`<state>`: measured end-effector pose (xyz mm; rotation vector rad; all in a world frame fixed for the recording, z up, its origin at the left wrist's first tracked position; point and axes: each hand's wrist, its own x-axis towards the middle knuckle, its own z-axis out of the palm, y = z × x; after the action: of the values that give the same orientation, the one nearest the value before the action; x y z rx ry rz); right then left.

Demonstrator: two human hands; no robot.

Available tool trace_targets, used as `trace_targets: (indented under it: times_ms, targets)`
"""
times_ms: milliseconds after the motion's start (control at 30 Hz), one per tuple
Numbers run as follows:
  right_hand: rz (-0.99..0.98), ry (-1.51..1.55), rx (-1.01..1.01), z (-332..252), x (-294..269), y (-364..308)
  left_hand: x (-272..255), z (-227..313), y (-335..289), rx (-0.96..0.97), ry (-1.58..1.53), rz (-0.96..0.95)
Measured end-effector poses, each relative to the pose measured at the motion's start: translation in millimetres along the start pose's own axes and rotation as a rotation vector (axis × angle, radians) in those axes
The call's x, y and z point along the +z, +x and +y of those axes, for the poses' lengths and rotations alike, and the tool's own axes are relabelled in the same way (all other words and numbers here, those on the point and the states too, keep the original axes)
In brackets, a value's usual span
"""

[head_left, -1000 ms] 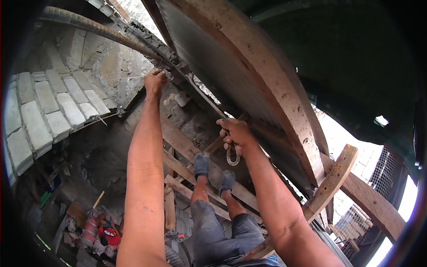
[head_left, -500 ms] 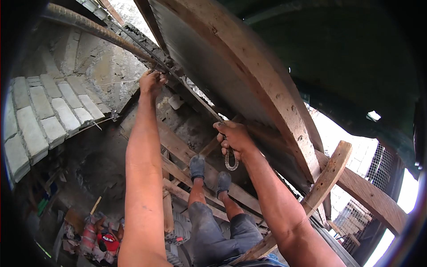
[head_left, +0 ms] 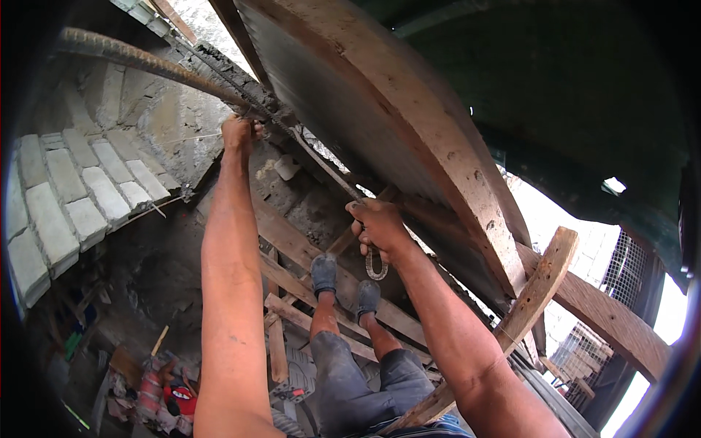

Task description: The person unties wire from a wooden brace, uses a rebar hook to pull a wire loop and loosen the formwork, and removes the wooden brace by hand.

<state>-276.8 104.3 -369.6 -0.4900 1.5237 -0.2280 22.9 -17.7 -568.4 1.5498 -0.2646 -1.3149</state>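
Observation:
My right hand [head_left: 378,228] is closed round the lower end of a thin steel reinforcing bar [head_left: 326,165]. The bar's bent hook [head_left: 377,266] sticks out below my fist. Further up, my left hand [head_left: 239,134] is closed, its fingers curled just under the spot where a thicker rusty bar [head_left: 146,58] meets the thin one. A pale string [head_left: 191,138] runs from the left up to that hand. What lies inside those fingers is hidden.
Wooden planks [head_left: 292,241] support my feet high above the ground. A block wall [head_left: 69,179] stands left; a large timber beam [head_left: 431,124] and a nailed post [head_left: 544,281] flank my right arm. Down at lower left, a person in red [head_left: 179,400] is partly visible.
My left hand has shifted slightly left, away from the bars' meeting point. My right hand keeps its grip on the thin bar, barely moving.

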Motion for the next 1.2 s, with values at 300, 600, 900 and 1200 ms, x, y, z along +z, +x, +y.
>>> trace_targets:
  times_ms: [300,600,900,1200]
  targets:
    - [0.0,-0.094,-0.01,-7.0,-3.0,-3.1,-23.4,12.9,12.2,-0.146,0.131,-0.119]
    - [-0.068,-0.041,0.005,-11.8,-9.7,-1.1,-2.0,-23.5,0.5,0.081,-0.103,0.074]
    - [-0.069,-0.04,0.025,-16.8,-6.1,-4.6,-7.0,2.1,7.3,-0.103,0.143,-0.116]
    - [-0.02,-0.136,-0.064,-5.4,-3.2,3.3,-23.4,3.2,-20.1,-0.083,0.054,-0.244]
